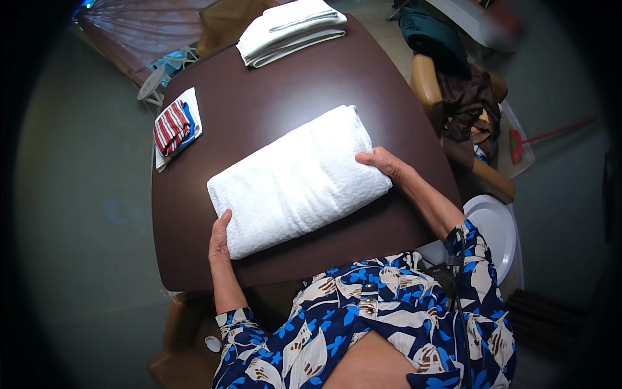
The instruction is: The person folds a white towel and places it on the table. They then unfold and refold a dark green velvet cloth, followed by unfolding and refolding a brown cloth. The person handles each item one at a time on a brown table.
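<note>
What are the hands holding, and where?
A folded, fluffy white rectangular towel, by its two short ends: left hand on one, right hand on the other.

At 8 o'clock, cannot see most fingers of left hand [220, 238]: hidden by folded white towel [298, 188]. At 2, same for right hand [389, 165]. Cannot identify blurred red shape [506, 23] between 1 and 2. Note patterned shirt [382, 305] cut off at 6; round white object [500, 227] partly covered by right sleeve [478, 259], between 3 and 4.
</note>
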`<state>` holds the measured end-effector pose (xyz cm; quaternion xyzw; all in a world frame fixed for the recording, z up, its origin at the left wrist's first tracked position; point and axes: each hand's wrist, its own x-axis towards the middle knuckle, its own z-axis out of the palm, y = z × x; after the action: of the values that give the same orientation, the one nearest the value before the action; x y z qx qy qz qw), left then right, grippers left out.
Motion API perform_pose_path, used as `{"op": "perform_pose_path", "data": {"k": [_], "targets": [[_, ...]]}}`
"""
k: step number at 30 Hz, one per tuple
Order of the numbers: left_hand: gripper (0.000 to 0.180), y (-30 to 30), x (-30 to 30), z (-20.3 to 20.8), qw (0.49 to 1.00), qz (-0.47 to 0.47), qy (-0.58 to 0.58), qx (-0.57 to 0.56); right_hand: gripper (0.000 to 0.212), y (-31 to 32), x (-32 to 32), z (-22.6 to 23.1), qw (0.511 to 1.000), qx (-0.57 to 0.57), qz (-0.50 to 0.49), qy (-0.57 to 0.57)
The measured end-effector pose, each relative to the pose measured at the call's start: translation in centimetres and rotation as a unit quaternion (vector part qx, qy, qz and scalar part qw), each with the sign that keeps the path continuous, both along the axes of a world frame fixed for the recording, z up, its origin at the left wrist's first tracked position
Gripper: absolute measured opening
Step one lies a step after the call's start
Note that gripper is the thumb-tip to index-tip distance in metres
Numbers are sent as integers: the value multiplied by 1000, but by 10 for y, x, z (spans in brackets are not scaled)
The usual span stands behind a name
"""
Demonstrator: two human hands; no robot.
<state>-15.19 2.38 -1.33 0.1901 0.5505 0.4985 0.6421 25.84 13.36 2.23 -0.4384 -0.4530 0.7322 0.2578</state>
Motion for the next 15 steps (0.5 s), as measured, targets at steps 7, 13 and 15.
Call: {"op": "perform_pose_path", "data": {"k": [7, 13, 15], "targets": [[59, -1, 4, 2, 998, -26, 42, 30, 63, -20, -1, -17, 972, -67, -80, 210], [58, -11, 18, 11, 998, -36, 15, 48, 66, -37, 16, -15, 961, -73, -107, 245], [58, -7, 24, 21, 997, -49, 3, 53, 66, -42, 22, -3, 961, -65, -119, 242]]}}
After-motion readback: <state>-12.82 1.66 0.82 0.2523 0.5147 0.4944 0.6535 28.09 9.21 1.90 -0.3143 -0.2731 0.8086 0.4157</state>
